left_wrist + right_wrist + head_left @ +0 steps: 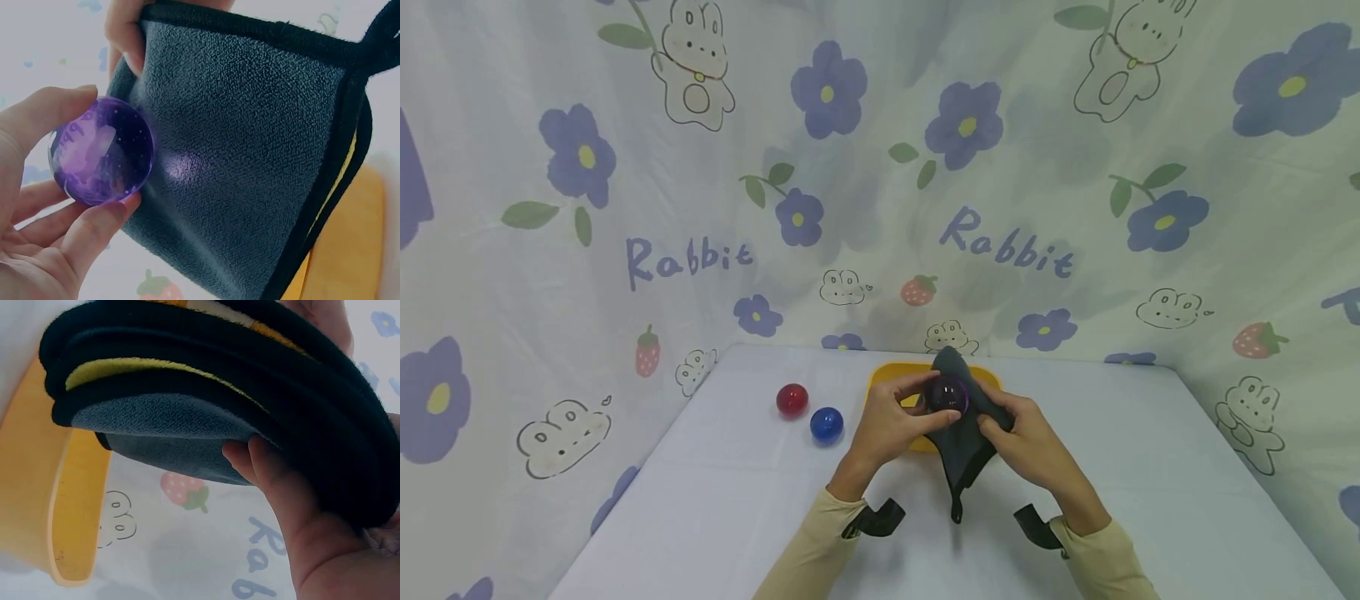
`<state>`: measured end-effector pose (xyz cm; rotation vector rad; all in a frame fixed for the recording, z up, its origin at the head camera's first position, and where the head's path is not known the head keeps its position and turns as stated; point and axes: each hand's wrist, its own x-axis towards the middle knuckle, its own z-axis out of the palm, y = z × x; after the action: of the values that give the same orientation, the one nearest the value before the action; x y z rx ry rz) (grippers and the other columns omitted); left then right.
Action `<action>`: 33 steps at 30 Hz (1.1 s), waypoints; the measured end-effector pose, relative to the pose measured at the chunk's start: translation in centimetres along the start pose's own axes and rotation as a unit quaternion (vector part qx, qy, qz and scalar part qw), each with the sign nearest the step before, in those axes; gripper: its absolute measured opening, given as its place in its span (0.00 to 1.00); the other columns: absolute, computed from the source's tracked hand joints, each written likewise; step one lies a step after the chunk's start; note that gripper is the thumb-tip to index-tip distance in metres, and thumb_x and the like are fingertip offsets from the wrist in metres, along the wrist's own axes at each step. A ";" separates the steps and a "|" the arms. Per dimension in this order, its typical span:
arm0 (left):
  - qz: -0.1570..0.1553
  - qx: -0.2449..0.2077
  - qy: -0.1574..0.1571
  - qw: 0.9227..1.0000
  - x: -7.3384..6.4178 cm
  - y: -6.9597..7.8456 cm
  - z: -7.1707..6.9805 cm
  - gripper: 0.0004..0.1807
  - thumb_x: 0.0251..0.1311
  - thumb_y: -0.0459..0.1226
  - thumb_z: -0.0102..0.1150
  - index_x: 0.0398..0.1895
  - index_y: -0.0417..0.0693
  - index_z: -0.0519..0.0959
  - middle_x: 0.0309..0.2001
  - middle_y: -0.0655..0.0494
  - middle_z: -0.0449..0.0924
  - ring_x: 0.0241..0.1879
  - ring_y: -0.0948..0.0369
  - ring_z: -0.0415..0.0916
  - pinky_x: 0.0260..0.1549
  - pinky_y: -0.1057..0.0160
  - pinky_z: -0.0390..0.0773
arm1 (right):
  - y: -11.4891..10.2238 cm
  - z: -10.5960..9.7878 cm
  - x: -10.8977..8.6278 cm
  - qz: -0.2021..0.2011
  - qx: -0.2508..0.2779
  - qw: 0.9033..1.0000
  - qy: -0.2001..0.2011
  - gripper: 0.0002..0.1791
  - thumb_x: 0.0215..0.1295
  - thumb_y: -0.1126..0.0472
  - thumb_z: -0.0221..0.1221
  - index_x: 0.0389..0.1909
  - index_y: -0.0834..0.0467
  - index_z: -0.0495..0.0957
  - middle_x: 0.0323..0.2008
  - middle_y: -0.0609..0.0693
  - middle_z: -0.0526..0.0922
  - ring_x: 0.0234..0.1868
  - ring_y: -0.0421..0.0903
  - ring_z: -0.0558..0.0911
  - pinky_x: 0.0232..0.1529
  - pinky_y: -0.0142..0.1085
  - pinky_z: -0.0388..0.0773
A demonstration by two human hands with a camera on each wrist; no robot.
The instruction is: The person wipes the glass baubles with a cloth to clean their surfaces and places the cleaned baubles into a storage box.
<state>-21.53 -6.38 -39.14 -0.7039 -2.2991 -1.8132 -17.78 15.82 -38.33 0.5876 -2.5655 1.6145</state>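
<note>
The left hand [887,423] has a rounded grip closed on a glossy purple ball [947,397], the thumb on one side and fingers on the other. The right hand [1028,442] has a narrow grip, pinching a folded grey cloth [961,450] by its side, the thumb lying against the fabric. The purple ball is held up off the surface [1120,442], right against or just in front of the cloth's grey face; whether the two touch cannot be told. A small purple glow falls on the fabric beside the ball.

The cloth has dark edging, and between its layers a yellow face shows in both wrist views. A dark loop [956,507] hangs from its lower corner, toward the person.

Behind and partly hidden by the hands and cloth, a yellow container [25,481] stands on the surface. To its left, a blue ball [827,425] rests near it, and a red ball [792,401] lies just beyond, a little farther left; these two are near each other but apart.

Beige sleeves [812,546] cover the forearms, and a black fitting [883,518] juts from each wrist. Past the white-covered surface rises a pale backdrop [880,167] printed with purple flowers, rabbits, strawberries and the word "Rabbit".
</note>
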 end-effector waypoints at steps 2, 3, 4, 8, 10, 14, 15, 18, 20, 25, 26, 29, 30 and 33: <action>-0.004 -0.006 -0.002 1.000 0.0 0.1 -0.1 0.31 0.52 0.42 0.80 0.61 0.45 0.83 0.58 0.47 0.86 0.56 0.50 0.86 0.49 0.61 0.88 | 0.0 0.0 0.0 -0.002 0.003 1.000 0.001 0.30 0.73 0.69 0.53 0.75 0.68 0.64 0.68 0.70 0.75 0.47 0.47 0.85 0.42 0.29 0.83; -0.007 -0.008 -0.004 1.000 0.0 0.1 -0.1 0.31 0.52 0.42 0.80 0.61 0.45 0.83 0.58 0.47 0.86 0.56 0.50 0.86 0.50 0.61 0.88 | -0.1 0.0 0.0 -0.004 0.003 1.000 0.003 0.30 0.73 0.69 0.53 0.75 0.68 0.64 0.68 0.70 0.75 0.46 0.47 0.85 0.41 0.29 0.83; -0.010 -0.011 -0.006 1.000 0.0 0.1 -0.2 0.31 0.52 0.42 0.80 0.61 0.45 0.83 0.58 0.47 0.86 0.56 0.50 0.86 0.50 0.61 0.88 | -0.1 -0.1 -0.1 -0.005 0.003 1.000 0.004 0.30 0.73 0.69 0.53 0.75 0.69 0.64 0.67 0.70 0.75 0.46 0.47 0.85 0.41 0.29 0.83; -0.017 -0.026 -0.015 0.999 0.1 -0.1 -0.3 0.31 0.52 0.42 0.80 0.61 0.44 0.83 0.58 0.46 0.86 0.57 0.51 0.86 0.51 0.61 0.87 | -0.2 -0.2 -0.1 -0.001 0.002 1.000 0.007 0.30 0.73 0.70 0.53 0.75 0.69 0.64 0.68 0.71 0.75 0.46 0.48 0.85 0.39 0.29 0.83; -0.019 -0.035 -0.021 0.999 0.1 -0.2 -0.4 0.31 0.52 0.41 0.81 0.61 0.43 0.83 0.58 0.45 0.86 0.57 0.50 0.86 0.52 0.61 0.87 | -0.3 -0.2 -0.2 0.003 0.001 1.000 0.007 0.30 0.73 0.70 0.53 0.75 0.69 0.64 0.68 0.71 0.74 0.46 0.48 0.85 0.40 0.29 0.82; -0.028 -0.049 -0.032 0.998 0.1 -0.5 -0.5 0.32 0.51 0.39 0.81 0.61 0.43 0.83 0.59 0.45 0.86 0.57 0.50 0.86 0.52 0.61 0.87 | -0.3 -0.2 -0.2 0.007 -0.001 1.000 0.008 0.30 0.73 0.70 0.53 0.74 0.68 0.65 0.69 0.70 0.74 0.47 0.48 0.85 0.40 0.28 0.82; -0.031 -0.050 -0.034 0.998 0.1 -0.5 -0.6 0.32 0.51 0.40 0.81 0.61 0.43 0.83 0.59 0.45 0.86 0.57 0.50 0.86 0.52 0.61 0.87 | -0.3 -0.2 -0.2 0.007 -0.002 1.000 0.009 0.30 0.73 0.70 0.53 0.74 0.68 0.65 0.69 0.70 0.74 0.47 0.48 0.85 0.41 0.28 0.82; -0.030 -0.052 -0.039 0.997 0.1 -0.5 -0.7 0.32 0.52 0.41 0.81 0.62 0.44 0.83 0.59 0.46 0.86 0.56 0.51 0.87 0.51 0.62 0.87 | -0.4 -0.3 -0.2 0.007 -0.001 1.000 0.008 0.30 0.73 0.71 0.52 0.75 0.67 0.65 0.70 0.70 0.73 0.50 0.50 0.86 0.43 0.28 0.83; -0.026 -0.046 -0.042 0.998 0.1 -0.6 -0.8 0.32 0.52 0.41 0.80 0.62 0.45 0.83 0.59 0.46 0.86 0.55 0.52 0.87 0.52 0.63 0.87 | -0.5 -0.3 -0.2 0.006 0.002 1.000 0.007 0.30 0.72 0.71 0.52 0.75 0.67 0.65 0.70 0.70 0.72 0.51 0.51 0.86 0.44 0.29 0.84; -0.026 -0.030 -0.048 0.998 0.1 -0.7 -0.9 0.32 0.53 0.41 0.80 0.62 0.46 0.83 0.60 0.46 0.86 0.55 0.52 0.87 0.54 0.60 0.87 | -0.5 -0.5 -0.3 0.000 0.011 1.000 0.005 0.29 0.72 0.71 0.52 0.74 0.67 0.66 0.69 0.70 0.74 0.53 0.52 0.87 0.47 0.31 0.87; -0.030 -0.027 -0.047 0.998 0.1 -0.7 -0.9 0.32 0.53 0.41 0.80 0.62 0.46 0.83 0.59 0.46 0.86 0.55 0.52 0.87 0.54 0.59 0.87 | -0.5 -0.5 -0.3 -0.003 0.012 1.000 0.006 0.29 0.72 0.72 0.52 0.74 0.67 0.66 0.68 0.71 0.75 0.53 0.52 0.88 0.47 0.32 0.87; -0.034 -0.027 -0.041 0.998 0.2 -0.7 -0.9 0.31 0.52 0.40 0.80 0.61 0.44 0.83 0.59 0.44 0.86 0.56 0.49 0.87 0.55 0.55 0.87 | -0.4 -0.8 -0.2 -0.014 0.012 1.000 0.012 0.29 0.71 0.73 0.53 0.74 0.67 0.67 0.66 0.71 0.77 0.49 0.51 0.89 0.46 0.32 0.87; -0.038 -0.027 -0.038 0.998 0.3 -0.7 -0.9 0.31 0.51 0.40 0.81 0.61 0.45 0.83 0.58 0.45 0.86 0.56 0.50 0.87 0.55 0.55 0.87 | -0.3 -0.9 -0.2 -0.018 0.011 1.000 0.015 0.29 0.71 0.73 0.53 0.73 0.67 0.68 0.65 0.71 0.77 0.48 0.51 0.89 0.46 0.33 0.88; -0.043 -0.030 -0.030 0.998 0.3 -0.7 -0.9 0.32 0.49 0.41 0.82 0.60 0.44 0.83 0.57 0.45 0.87 0.56 0.50 0.87 0.55 0.53 0.86 | -0.1 -1.0 -0.1 -0.023 0.009 0.999 0.025 0.29 0.70 0.73 0.54 0.73 0.66 0.69 0.65 0.71 0.78 0.48 0.53 0.90 0.46 0.34 0.88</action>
<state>-22.30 -7.21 -39.41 -0.6859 -2.3558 -1.9316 -17.84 16.71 -37.77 0.5947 -2.4867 1.6181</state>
